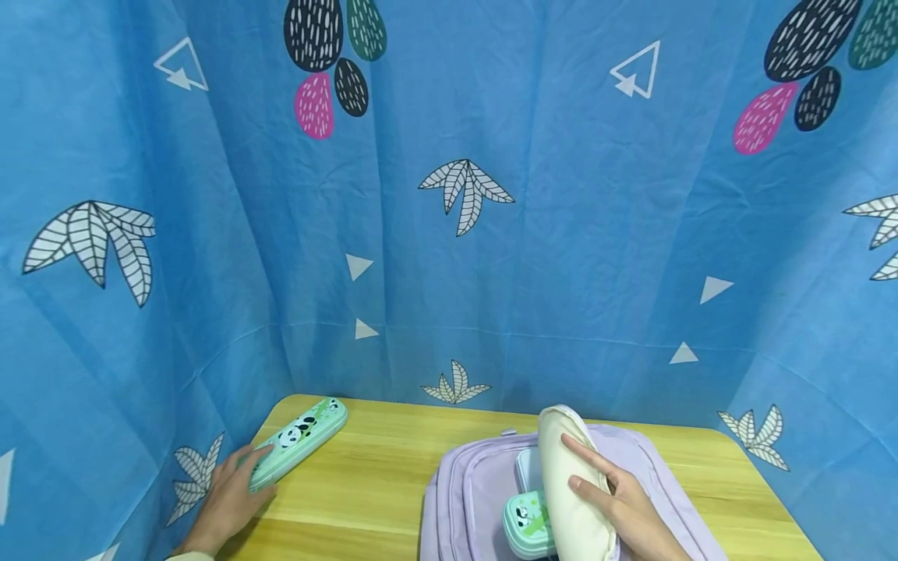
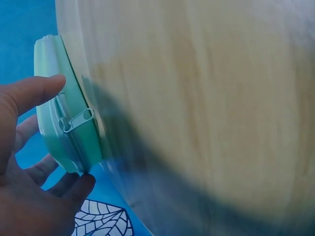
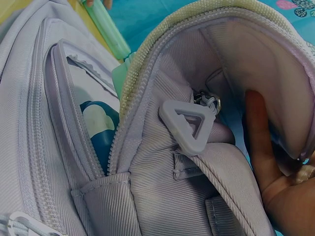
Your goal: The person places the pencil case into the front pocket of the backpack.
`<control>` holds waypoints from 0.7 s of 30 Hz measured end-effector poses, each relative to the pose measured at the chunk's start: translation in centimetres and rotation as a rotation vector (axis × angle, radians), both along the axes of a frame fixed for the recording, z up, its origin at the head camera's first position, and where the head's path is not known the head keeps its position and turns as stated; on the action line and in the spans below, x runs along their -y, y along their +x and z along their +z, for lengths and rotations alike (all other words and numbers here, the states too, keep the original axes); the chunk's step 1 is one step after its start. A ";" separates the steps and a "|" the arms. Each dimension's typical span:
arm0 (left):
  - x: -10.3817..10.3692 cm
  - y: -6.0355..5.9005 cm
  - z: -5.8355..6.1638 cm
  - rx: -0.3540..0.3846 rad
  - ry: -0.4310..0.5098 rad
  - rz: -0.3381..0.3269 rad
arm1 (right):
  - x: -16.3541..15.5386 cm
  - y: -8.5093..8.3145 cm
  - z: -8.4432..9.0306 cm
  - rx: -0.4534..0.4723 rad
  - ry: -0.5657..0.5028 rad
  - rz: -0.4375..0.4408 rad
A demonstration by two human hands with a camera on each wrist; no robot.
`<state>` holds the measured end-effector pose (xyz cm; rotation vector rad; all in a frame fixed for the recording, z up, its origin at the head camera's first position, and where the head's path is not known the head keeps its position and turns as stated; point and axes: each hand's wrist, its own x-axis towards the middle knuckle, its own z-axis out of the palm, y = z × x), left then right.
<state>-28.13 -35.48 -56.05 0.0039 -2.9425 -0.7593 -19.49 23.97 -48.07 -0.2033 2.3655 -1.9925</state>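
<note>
In the head view my left hand (image 1: 228,499) grips the near end of a long mint-green pencil case (image 1: 302,439) with pandas on its lid. The left wrist view shows its zipper pull (image 2: 78,121), my thumb on one side and fingers round the other. On the right, a lavender backpack (image 1: 484,487) lies with its front pocket unzipped. My right hand (image 1: 624,502) holds the pocket's cream-lined flap (image 1: 571,499) folded up; some fingers are hidden behind it. Inside the pocket sit a small mint panda case (image 1: 528,522) and a pale blue item (image 1: 528,470), partly covered.
The wooden table (image 1: 365,475) carries everything, and its back edge meets a blue patterned curtain (image 1: 449,273) that also hangs at both sides. A grey triangular zipper pull (image 3: 187,125) dangles from the backpack in the right wrist view.
</note>
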 end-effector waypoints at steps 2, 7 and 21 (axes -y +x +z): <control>0.2 -0.1 -0.2 0.007 0.003 0.010 | 0.0 0.0 0.0 -0.005 0.001 0.003; 0.5 -0.5 -0.7 0.009 0.002 0.032 | 0.1 0.1 -0.1 -0.030 0.015 -0.008; 0.5 -0.5 -1.0 0.026 0.062 0.053 | 0.2 0.2 -0.3 -0.050 0.009 -0.014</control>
